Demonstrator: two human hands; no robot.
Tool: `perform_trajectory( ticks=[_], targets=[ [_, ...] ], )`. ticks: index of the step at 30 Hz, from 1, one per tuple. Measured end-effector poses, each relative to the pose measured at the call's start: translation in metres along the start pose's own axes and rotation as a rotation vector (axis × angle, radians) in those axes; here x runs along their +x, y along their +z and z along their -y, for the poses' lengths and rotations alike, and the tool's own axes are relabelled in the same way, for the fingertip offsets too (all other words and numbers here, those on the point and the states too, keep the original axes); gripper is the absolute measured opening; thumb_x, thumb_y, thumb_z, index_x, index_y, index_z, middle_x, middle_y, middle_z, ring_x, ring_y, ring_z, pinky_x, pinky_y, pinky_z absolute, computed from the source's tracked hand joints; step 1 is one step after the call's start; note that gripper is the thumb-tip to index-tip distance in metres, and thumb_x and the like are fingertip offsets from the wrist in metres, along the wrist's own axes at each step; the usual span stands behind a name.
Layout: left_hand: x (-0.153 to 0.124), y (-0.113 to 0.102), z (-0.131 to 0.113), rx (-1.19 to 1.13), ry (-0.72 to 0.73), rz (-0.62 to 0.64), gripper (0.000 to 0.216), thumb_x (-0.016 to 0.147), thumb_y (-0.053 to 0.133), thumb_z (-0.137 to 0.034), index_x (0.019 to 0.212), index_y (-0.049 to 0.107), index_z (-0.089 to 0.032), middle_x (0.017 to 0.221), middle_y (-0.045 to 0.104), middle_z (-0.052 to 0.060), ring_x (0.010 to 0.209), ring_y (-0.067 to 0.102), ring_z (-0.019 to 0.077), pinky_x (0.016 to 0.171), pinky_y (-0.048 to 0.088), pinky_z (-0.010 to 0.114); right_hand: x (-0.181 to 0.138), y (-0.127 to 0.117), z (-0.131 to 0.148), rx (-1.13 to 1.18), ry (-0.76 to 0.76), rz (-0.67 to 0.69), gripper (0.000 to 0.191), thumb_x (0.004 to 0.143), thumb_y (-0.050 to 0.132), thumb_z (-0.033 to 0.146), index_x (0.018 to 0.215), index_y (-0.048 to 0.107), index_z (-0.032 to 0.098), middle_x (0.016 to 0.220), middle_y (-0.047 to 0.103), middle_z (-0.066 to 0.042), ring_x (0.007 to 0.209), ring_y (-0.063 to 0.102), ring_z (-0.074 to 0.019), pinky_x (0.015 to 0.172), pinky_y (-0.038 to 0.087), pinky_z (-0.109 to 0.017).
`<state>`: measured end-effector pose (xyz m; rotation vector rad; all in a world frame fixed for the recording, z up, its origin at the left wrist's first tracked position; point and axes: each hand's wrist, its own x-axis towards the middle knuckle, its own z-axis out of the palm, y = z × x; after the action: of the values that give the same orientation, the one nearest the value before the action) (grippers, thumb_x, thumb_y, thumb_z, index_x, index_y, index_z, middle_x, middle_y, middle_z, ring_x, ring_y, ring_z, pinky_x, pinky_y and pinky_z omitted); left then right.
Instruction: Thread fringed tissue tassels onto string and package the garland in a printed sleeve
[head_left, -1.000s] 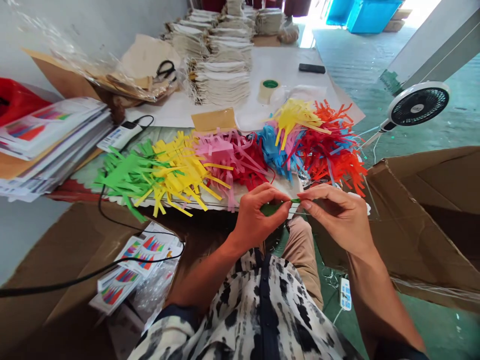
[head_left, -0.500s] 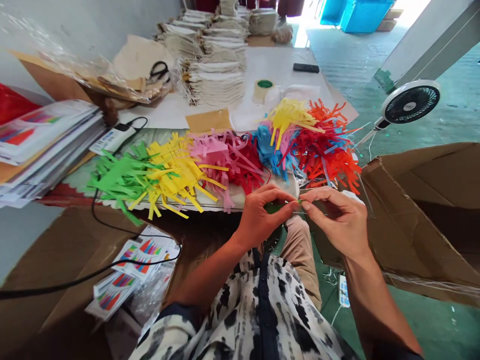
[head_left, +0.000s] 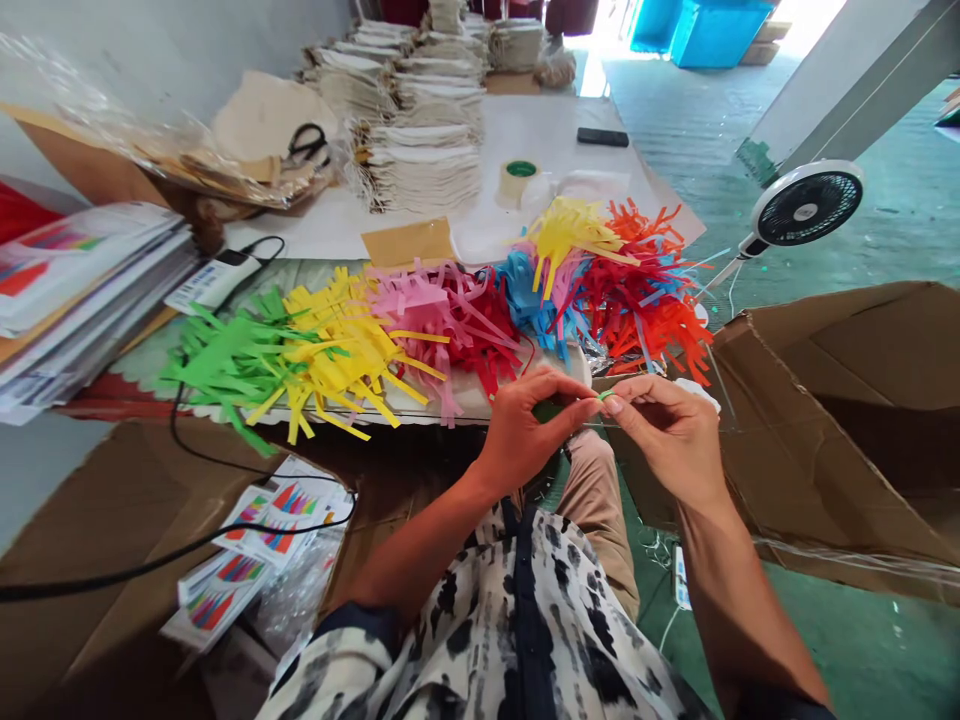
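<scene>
My left hand (head_left: 532, 420) and my right hand (head_left: 667, 425) meet fingertip to fingertip just off the table's front edge. Pinched between them is a small green strip (head_left: 607, 395), mostly covered by the fingers; it looks like paper. Along the table edge lie fringed paper tassels: a green one (head_left: 225, 360) at far left, then a yellow one (head_left: 341, 340), a pink one (head_left: 412, 300) and a dark red one (head_left: 487, 325). Closer to my right hand is a heap with a blue tassel (head_left: 529, 290), another yellow tassel (head_left: 570, 232) and an orange-red tassel (head_left: 667, 325).
Stacked cream cloth bundles (head_left: 427, 165), a tape roll (head_left: 519, 182), a black phone (head_left: 602, 137) and scissors (head_left: 307, 143) lie farther back. A fan (head_left: 806, 205) and a cardboard box (head_left: 840, 400) stand at right. A black cable (head_left: 187, 550) crosses an open box at left.
The green strip between my fingertips shows a little more, as a small curved band. Both hands keep their pinch. The whole view has shifted slightly.
</scene>
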<state>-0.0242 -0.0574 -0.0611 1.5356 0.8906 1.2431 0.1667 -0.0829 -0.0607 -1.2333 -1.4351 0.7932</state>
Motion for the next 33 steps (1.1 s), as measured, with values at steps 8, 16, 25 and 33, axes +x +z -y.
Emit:
perform_trajectory(
  ticks=[8, 16, 25, 33],
  targets=[
    [0.002, 0.004, 0.008, -0.272, -0.116, 0.030, 0.032, 0.083, 0.090, -0.035, 0.110, 0.077, -0.022, 0.086, 0.072, -0.001, 0.078, 0.067, 0.0113, 0.073, 0.053, 0.022, -0.001, -0.002, -0.003, 0.022, -0.008, -0.006, 0.008, 0.091, 0.081, 0.031, 0.087, 0.077, 0.025, 0.081, 0.071, 0.001, 0.072, 0.064, -0.0142, 0.068, 0.054, -0.027],
    [0.006, 0.015, 0.010, -0.362, -0.210, -0.046, 0.035, 0.075, 0.095, -0.042, 0.089, 0.073, -0.020, 0.086, 0.072, 0.001, 0.079, 0.068, 0.0127, 0.078, 0.057, 0.025, -0.001, -0.004, -0.008, 0.088, -0.038, -0.103, 0.013, 0.093, 0.081, 0.033, 0.106, 0.081, 0.032, 0.090, 0.074, 0.001, 0.081, 0.066, -0.0156, 0.075, 0.055, -0.029],
    [0.007, 0.012, 0.016, -0.206, -0.246, 0.188, 0.032, 0.087, 0.083, -0.049, 0.090, 0.080, -0.018, 0.081, 0.072, 0.001, 0.074, 0.061, 0.0123, 0.069, 0.047, 0.024, -0.003, -0.004, -0.006, -0.035, -0.048, -0.095, 0.010, 0.093, 0.079, 0.029, 0.085, 0.077, 0.025, 0.080, 0.070, 0.002, 0.073, 0.061, -0.0139, 0.068, 0.049, -0.027],
    [0.004, 0.007, 0.015, -0.154, -0.250, 0.296, 0.037, 0.100, 0.066, -0.046, 0.078, 0.069, -0.016, 0.074, 0.063, 0.000, 0.071, 0.054, 0.0113, 0.069, 0.043, 0.024, 0.001, -0.010, -0.012, 0.039, -0.004, -0.219, 0.016, 0.094, 0.078, 0.040, 0.088, 0.078, 0.025, 0.079, 0.069, 0.000, 0.071, 0.060, -0.0152, 0.068, 0.051, -0.029]
  ],
)
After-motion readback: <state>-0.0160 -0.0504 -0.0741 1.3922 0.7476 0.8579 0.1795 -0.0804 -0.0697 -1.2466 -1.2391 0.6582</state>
